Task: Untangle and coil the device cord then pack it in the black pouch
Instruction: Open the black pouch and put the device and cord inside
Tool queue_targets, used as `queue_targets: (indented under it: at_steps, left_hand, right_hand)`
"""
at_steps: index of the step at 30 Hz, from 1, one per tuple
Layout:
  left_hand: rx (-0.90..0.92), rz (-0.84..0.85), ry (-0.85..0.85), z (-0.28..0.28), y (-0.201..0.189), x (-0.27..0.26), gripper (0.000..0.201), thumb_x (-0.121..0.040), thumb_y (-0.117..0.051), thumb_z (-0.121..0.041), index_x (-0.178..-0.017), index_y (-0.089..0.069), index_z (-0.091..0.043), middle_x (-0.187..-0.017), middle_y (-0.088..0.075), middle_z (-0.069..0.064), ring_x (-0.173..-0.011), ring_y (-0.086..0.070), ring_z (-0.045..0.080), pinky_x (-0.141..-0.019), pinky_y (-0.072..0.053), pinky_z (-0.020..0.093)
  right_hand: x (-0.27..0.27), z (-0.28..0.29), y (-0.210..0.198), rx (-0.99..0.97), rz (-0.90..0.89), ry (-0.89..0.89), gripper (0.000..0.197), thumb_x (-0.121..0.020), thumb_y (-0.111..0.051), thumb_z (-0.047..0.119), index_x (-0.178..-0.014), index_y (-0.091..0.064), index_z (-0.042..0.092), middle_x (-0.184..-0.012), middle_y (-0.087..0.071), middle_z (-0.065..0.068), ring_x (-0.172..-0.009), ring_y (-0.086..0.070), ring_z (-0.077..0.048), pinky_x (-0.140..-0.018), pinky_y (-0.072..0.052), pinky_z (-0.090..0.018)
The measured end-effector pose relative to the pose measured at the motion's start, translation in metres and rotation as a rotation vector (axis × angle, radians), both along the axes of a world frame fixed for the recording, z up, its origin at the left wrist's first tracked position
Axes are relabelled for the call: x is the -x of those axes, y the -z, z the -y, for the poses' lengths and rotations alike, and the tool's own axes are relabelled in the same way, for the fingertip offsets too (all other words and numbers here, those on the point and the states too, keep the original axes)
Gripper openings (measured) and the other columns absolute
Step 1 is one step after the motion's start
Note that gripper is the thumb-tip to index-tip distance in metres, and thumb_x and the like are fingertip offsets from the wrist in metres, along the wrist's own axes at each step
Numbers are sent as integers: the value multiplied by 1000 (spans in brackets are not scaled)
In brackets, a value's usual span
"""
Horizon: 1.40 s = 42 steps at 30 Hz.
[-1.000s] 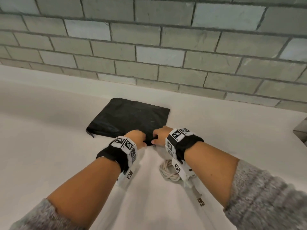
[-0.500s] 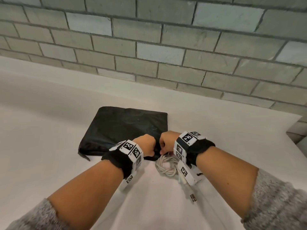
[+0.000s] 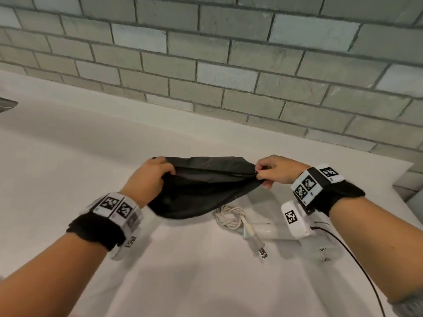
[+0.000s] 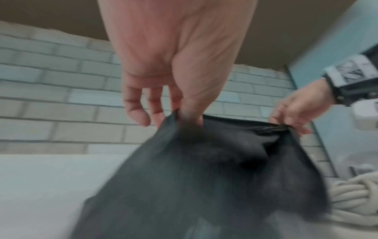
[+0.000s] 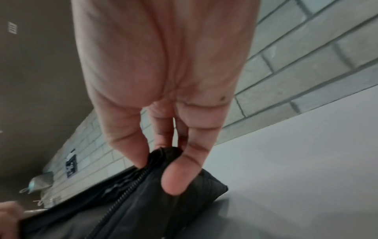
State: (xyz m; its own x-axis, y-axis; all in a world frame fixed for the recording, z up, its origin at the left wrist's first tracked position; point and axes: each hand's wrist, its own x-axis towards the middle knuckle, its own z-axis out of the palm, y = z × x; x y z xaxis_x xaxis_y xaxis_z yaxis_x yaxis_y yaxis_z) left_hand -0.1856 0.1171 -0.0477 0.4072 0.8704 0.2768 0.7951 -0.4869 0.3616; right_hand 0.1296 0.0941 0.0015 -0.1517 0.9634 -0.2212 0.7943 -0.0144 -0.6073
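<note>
Pouch mouth [image 3: 206,173] stretched open between the hands, giving passage from above. Coiled cord [image 3: 229,217] and white device [image 3: 272,232] occupy the table [image 3: 57,168] beneath it, right of centre. Brick wall [image 3: 206,65] bounds the far side.

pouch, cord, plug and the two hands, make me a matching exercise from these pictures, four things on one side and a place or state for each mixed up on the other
Things:
1. pouch
2. cord
3. plug
4. left hand

Places or states:
A. coiled in a bundle on the counter
B. grips one end of the pouch mouth
C. held up off the counter, mouth pulled open
D. lies on the counter, prongs pointing toward the person

Pairs: 1-C, 2-A, 3-D, 4-B
</note>
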Motion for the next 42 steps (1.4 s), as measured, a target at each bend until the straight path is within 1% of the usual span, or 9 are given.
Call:
queue_targets:
  at_steps: [6,10,13,21,31,34,36,39,42]
  left_hand:
    - [169,98,-104,18,-6,8,59,-76,-54,6,-131,-45,-12,-129,-48,13,-112,-50,32,-92,-39,28]
    - [279,132,-206,16,-18,5,63,-78,-57,-2,-136,-35,-13,-137,-44,13,-121,-46,31,-94,-38,31]
    - [330,130,-213,17,-23,5,66,-78,-59,-5,-138,-31,-13,-139,-41,12,-123,-44,30,-93,-37,29]
    - [257,119,-84,26,-19,-8,65,-78,-55,5,-135,-35,-17,-137,-41,8,-115,-48,27,-85,-37,23]
    - [143,-10,212,32,-19,-13,68,-76,-58,6,-134,-37,-22,-138,-38,0,-126,-43,21,-104,-35,27]
    - [240,54,373,38,-24,-21,58,-80,-57,-41,-126,-27,-58,-130,-38,-17,-123,-38,-4,-104,-31,17]
    - [297,57,457,44,-32,-26,62,-73,-52,-61,-127,-22,-60,-132,-35,-19,-124,-33,-12,-104,-29,9]
    - [335,102,496,44,-33,-25,63,-76,-53,-44,-135,-31,-37,-141,-35,-11,-132,-32,-1,-106,-30,10]
    - [276,149,406,36,-22,-14,60,-74,-57,-36,-127,-36,-56,-141,-40,-8,-130,-44,14,-104,-32,8]
  right_hand:
    - [1,13,28,-125,110,68,7,-86,-54,10,-91,-55,14,-86,-55,-9,-70,-57,-24,-66,-47,-32]
    - [22,46,28,-289,253,-75,32,-85,-58,26,-115,-49,23,-104,-38,-2,-88,-51,-24,-79,-40,-29]
    - [35,79,37,-44,478,-287,64,-75,-66,45,-130,-35,36,-114,-39,-1,-102,-47,-24,-86,-41,-34]
    - [41,95,89,-160,822,-263,61,-91,-43,10,-142,-14,26,-119,-50,-14,-105,-53,-34,-85,-41,-42]
    - [51,124,17,-205,284,-421,71,-89,-53,16,-144,-10,32,-128,-51,-6,-108,-52,-19,-94,-41,-33]
    - [79,140,-10,-290,74,-556,69,-88,-56,18,-143,-17,27,-129,-51,0,-99,-50,-11,-87,-38,-22]
    - [94,144,-19,-328,-13,-621,66,-86,-57,17,-142,-23,26,-130,-52,-3,-105,-49,-13,-86,-36,-17]
    - [103,136,-17,-360,-67,-657,65,-84,-59,14,-140,-28,27,-127,-53,1,-107,-46,-8,-84,-29,0]
    - [100,123,-9,-349,-46,-607,66,-85,-59,9,-140,-28,24,-129,-51,4,-110,-43,-4,-84,-23,7]
